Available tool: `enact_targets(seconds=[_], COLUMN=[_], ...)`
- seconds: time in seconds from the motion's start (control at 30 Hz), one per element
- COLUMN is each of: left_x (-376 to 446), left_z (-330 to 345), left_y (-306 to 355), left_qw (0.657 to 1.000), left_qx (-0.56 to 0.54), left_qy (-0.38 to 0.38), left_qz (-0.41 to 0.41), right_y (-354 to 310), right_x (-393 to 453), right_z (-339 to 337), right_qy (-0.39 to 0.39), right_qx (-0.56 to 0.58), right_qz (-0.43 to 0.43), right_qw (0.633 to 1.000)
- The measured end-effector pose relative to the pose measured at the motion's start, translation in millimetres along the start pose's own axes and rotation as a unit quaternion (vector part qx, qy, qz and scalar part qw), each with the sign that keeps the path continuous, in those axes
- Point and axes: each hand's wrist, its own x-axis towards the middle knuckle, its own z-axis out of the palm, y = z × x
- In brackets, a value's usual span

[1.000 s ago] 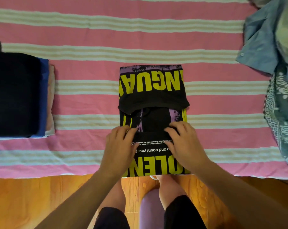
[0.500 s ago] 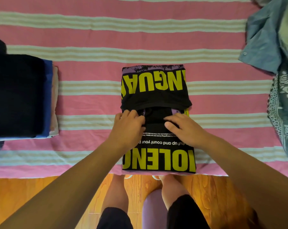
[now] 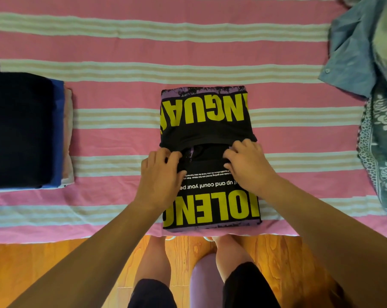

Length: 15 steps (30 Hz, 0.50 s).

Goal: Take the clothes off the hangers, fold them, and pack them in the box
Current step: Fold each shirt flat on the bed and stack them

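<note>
Your arms are bare from the bottom corners of the view to the left hand (image 3: 160, 174) and right hand (image 3: 249, 165), with no sleeves, watch or rings showing, and you wear dark shorts (image 3: 152, 294) above bare knees.

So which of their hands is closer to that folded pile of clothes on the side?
Left. The left hand rests on the black T-shirt's edge facing the folded pile; the right hand is on its far edge.

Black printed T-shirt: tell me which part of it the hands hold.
Both hands grip the black T-shirt across its middle: left hand at the left edge, right hand at the right edge.
</note>
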Motion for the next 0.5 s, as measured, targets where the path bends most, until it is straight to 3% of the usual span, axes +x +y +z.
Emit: enact_targets(seconds=[0.07, 0.13, 0.2, 0.23, 0.3, 0.4, 0.5], left_x=[-12.8, -33.2, -51.0, -55.1, -52.0, -40.9, -42.3], left_z=[-1.0, 0.5, 4.8, 11.0, 25.2, 40.1, 45.6], left_y=[-6.8, -19.8, -35.4, -44.4, -60.4, -72.3, -72.4], left_qw=[0.996, 0.976, 0.948, 0.933, 0.915, 0.905, 0.917], left_qx=[0.0, 0.0, 0.056, 0.099, 0.155, 0.193, 0.177], left_qy=[0.038, 0.032, -0.055, -0.101, -0.17, -0.206, -0.18], left_qz=[0.078, 0.215, 0.31, 0.331, 0.332, 0.319, 0.308], right_y=[-9.6, -18.3, -17.1, -11.1, 8.4, 29.0, 31.0], right_x=[-6.8, -29.4, -58.9, -70.9, -83.1, -84.7, -86.6], right_z=[3.6, 8.6, 18.8, 24.5, 38.9, 55.0, 60.2], right_qy=[0.003, 0.038, 0.019, -0.035, -0.139, -0.166, -0.155], right_qx=[-0.036, -0.023, 0.002, 0.009, -0.022, -0.096, -0.085], right_qz=[0.028, -0.019, -0.089, -0.096, -0.114, -0.148, -0.158], right_qw=[0.999, 0.999, 0.996, 0.995, 0.983, 0.97, 0.971])
